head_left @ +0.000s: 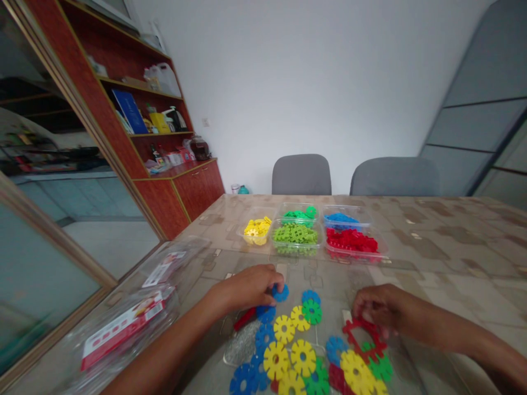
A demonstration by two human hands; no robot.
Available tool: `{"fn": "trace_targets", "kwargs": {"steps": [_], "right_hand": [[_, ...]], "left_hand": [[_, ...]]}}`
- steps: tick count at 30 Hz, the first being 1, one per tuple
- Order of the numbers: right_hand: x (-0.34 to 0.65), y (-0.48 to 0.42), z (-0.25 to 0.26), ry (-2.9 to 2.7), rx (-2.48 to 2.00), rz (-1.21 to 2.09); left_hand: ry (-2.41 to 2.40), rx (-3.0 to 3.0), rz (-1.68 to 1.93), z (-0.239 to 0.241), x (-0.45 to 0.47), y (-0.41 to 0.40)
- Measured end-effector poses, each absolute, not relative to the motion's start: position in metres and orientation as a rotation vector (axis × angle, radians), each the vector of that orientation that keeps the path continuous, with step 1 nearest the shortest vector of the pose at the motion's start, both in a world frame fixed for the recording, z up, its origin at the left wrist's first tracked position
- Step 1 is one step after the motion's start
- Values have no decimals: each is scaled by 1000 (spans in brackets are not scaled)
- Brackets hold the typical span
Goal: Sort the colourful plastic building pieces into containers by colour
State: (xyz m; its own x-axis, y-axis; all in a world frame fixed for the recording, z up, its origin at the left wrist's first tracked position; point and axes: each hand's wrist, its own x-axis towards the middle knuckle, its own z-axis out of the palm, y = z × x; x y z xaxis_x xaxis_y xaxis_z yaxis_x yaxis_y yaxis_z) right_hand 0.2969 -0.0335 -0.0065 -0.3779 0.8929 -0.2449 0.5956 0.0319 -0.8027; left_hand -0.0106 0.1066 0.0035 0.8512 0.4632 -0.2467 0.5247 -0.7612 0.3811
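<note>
My left hand [256, 285] is closed in a pinch on a blue notched disc [281, 293] just above the table. My right hand [379, 308] has its fingers curled on a red toothed ring [364, 336], part of which they hide. Below and between the hands lie yellow notched discs [303, 356], blue discs [242, 378] and green discs [312, 311], some overlapping or linked. A red strip [245, 319] lies beneath my left wrist. More yellow and green discs sit below the red ring.
Clear tubs hold yellow pieces [257, 227], light green pieces [295, 235], green pieces [300, 216], blue pieces [341, 219] and red pieces [352, 241]. Clear packaging with red-white labels [123, 329] lies at the left. Two grey chairs [301, 174] stand behind the table [448, 258].
</note>
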Motion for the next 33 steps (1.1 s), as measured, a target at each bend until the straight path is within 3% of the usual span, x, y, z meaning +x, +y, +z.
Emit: {"fn": "trace_targets", "kwargs": {"steps": [11, 33], "right_hand": [[287, -33, -42, -2176, -1682, 759], [292, -34, -18, -2201, -1559, 910]], "left_hand": [[774, 2588, -112, -5, -7, 103], [594, 2510, -133, 7, -9, 107]]}}
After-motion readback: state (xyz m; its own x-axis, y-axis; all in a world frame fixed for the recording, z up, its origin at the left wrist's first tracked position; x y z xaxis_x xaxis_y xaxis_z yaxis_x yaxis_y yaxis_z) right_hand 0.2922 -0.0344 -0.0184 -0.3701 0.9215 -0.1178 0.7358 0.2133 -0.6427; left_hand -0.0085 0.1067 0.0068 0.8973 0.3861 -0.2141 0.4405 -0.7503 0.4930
